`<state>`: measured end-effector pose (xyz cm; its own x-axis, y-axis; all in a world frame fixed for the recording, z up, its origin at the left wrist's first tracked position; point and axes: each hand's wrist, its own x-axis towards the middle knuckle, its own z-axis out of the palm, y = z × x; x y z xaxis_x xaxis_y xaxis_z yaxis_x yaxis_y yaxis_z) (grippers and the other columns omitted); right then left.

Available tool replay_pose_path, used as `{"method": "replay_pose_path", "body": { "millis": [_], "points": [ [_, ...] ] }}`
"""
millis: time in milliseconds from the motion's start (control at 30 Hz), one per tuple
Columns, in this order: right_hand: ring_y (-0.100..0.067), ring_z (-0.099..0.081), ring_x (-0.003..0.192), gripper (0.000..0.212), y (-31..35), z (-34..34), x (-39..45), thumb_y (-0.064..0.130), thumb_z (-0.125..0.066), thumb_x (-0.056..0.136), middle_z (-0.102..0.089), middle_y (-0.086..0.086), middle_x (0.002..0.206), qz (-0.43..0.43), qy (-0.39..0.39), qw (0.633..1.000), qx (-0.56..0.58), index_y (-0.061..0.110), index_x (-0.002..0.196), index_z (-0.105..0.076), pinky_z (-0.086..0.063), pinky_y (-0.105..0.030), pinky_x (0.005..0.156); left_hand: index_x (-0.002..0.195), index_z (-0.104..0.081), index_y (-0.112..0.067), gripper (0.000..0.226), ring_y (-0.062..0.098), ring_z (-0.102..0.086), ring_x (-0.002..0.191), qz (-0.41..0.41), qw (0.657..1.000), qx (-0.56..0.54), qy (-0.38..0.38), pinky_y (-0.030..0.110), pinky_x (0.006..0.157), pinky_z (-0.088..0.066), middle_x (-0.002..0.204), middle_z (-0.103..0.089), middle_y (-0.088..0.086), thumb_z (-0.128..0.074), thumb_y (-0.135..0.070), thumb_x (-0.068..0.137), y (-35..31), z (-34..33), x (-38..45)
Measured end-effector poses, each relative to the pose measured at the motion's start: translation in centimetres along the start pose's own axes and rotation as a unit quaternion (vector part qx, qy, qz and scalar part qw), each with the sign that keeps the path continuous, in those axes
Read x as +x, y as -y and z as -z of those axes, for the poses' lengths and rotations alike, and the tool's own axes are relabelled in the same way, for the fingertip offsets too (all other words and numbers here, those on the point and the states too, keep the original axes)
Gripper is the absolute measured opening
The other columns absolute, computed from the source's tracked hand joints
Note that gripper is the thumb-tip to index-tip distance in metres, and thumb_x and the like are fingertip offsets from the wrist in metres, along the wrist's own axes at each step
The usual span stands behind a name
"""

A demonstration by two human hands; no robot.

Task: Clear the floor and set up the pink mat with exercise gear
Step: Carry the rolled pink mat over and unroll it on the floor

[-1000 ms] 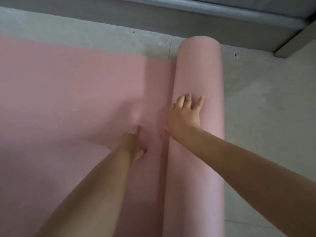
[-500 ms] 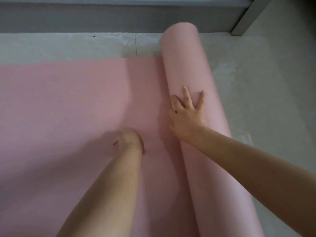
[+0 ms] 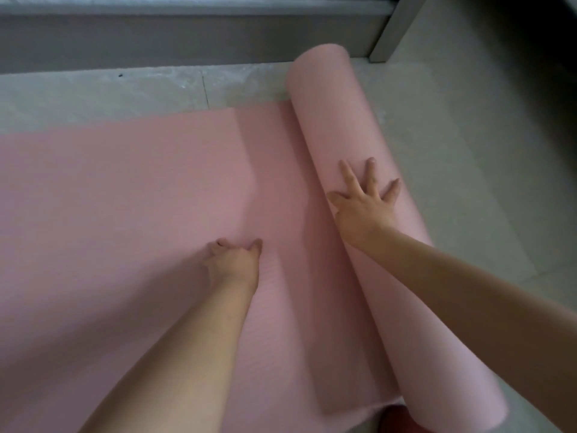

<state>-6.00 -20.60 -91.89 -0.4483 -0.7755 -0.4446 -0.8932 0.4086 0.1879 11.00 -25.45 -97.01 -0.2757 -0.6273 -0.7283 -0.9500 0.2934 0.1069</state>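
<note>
On the pink mat, the right hand lies spread on the roll; the left hand, fingers bent, presses the flat part.

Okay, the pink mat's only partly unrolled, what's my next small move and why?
Probably push the roll a little further right with the right hand, whose spread fingers lie flat on it, while the left hand rests on the flat part of the mat to hold it. A thick roll remains, and bare floor lies beyond it.
</note>
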Motion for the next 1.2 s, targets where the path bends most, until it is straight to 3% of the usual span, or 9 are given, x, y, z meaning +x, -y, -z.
{"method": "replay_pose_path", "body": {
  "millis": [167, 333, 533, 733, 867, 967, 1033, 1133, 1200],
  "points": [
    [-0.030, 0.015, 0.146, 0.051, -1.3, -0.6, -1.0, 0.026, -0.039, 0.094, 0.009, 0.000, 0.160, 0.029, -0.029, 0.997, -0.059, 0.017, 0.143, -0.026, 0.003, -0.066, 0.110, 0.146, -0.036, -0.017, 0.056, 0.038, -0.033, 0.135, 0.031, 0.997, 0.070, 0.002, 0.041, 0.112, -0.029, 0.147, -0.031, 0.026, -0.016, -0.044, 0.101, -0.2, -0.7, 1.4],
    [-0.027, 0.013, 0.146, 0.057, -2.3, -1.2, -1.2, 0.018, -0.030, 0.096, 0.008, -0.007, 0.160, 0.028, -0.023, 0.993, -0.116, 0.008, 0.148, -0.011, 0.007, -0.063, 0.111, 0.144, -0.037, -0.018, 0.049, 0.037, -0.039, 0.134, 0.036, 0.995, 0.089, 0.001, 0.047, 0.110, -0.035, 0.147, -0.041, 0.017, -0.018, -0.021, 0.099, -1.2, -0.6, 1.8],
    [-0.028, 0.015, 0.146, 0.047, -4.7, -1.5, -0.8, 0.017, -0.026, 0.097, -0.002, 0.002, 0.160, 0.073, 0.019, 0.989, -0.128, 0.019, 0.143, -0.035, 0.012, -0.062, 0.110, 0.149, -0.016, -0.002, 0.052, 0.026, -0.020, 0.146, 0.009, 0.998, 0.040, -0.048, 0.034, 0.117, -0.021, 0.158, -0.017, 0.014, -0.028, -0.008, 0.100, -3.3, -0.4, 1.0],
    [-0.031, 0.008, 0.147, 0.047, -7.5, -2.2, -1.1, 0.022, -0.030, 0.098, -0.008, -0.005, 0.159, 0.070, 0.000, 0.987, -0.142, 0.014, 0.144, -0.032, 0.012, -0.063, 0.109, 0.139, -0.035, 0.003, 0.045, 0.026, -0.044, 0.134, 0.009, 0.989, 0.138, -0.044, 0.028, 0.109, -0.035, 0.143, -0.044, 0.015, -0.040, -0.008, 0.095, -4.6, -0.4, 2.1],
    [-0.033, -0.020, 0.144, 0.055, -9.4, -2.0, -2.0, 0.036, -0.054, 0.089, -0.032, -0.007, 0.152, 0.042, -0.092, 0.981, -0.165, 0.014, 0.138, -0.042, -0.012, -0.065, 0.109, 0.139, -0.041, 0.001, 0.046, 0.023, -0.049, 0.131, -0.002, 0.978, 0.208, -0.027, 0.027, 0.104, -0.042, 0.141, -0.047, 0.012, -0.042, -0.013, 0.095, -5.7, -0.1, 1.5],
    [-0.035, 0.004, 0.146, 0.055, -11.0, -3.0, -1.9, 0.022, -0.037, 0.096, -0.003, -0.008, 0.159, 0.052, -0.040, 0.991, -0.115, 0.013, 0.147, -0.018, 0.002, -0.066, 0.109, 0.139, -0.040, -0.002, 0.044, 0.023, -0.047, 0.132, -0.002, 0.974, 0.223, -0.033, 0.029, 0.106, -0.041, 0.143, -0.042, 0.013, -0.040, -0.011, 0.096, -6.5, -0.5, 0.4],
    [-0.035, 0.007, 0.146, 0.050, -12.1, -3.1, -1.5, 0.019, -0.033, 0.095, -0.001, -0.007, 0.160, 0.067, -0.027, 0.991, -0.108, 0.018, 0.145, -0.029, 0.003, -0.067, 0.109, 0.138, -0.040, -0.003, 0.043, 0.025, -0.042, 0.134, -0.036, 0.970, 0.233, -0.050, 0.030, 0.107, -0.039, 0.143, -0.038, 0.013, -0.038, -0.012, 0.096, -7.7, -0.9, -0.6],
    [-0.036, -0.049, 0.128, 0.048, -13.4, -4.5, -0.5, 0.022, -0.032, 0.074, -0.062, -0.004, 0.130, 0.123, -0.065, 0.983, -0.118, 0.022, 0.089, -0.077, -0.031, -0.069, 0.096, 0.146, -0.025, -0.003, 0.052, 0.024, -0.022, 0.145, -0.118, 0.964, 0.228, -0.065, 0.031, 0.116, -0.025, 0.156, -0.020, 0.013, -0.038, -0.011, 0.096, -10.2, -1.6, -1.2],
    [-0.029, -0.069, 0.102, 0.051, -14.1, -5.7, 0.1, 0.024, -0.029, 0.065, -0.076, -0.002, 0.100, 0.118, -0.101, 0.984, -0.086, 0.022, 0.073, -0.079, -0.047, -0.062, 0.083, 0.151, -0.014, -0.005, 0.060, 0.021, -0.009, 0.149, -0.166, 0.961, 0.215, -0.059, 0.030, 0.119, -0.016, 0.161, -0.006, 0.009, -0.038, -0.013, 0.096, -12.4, -1.8, -1.4]
  ]
}}
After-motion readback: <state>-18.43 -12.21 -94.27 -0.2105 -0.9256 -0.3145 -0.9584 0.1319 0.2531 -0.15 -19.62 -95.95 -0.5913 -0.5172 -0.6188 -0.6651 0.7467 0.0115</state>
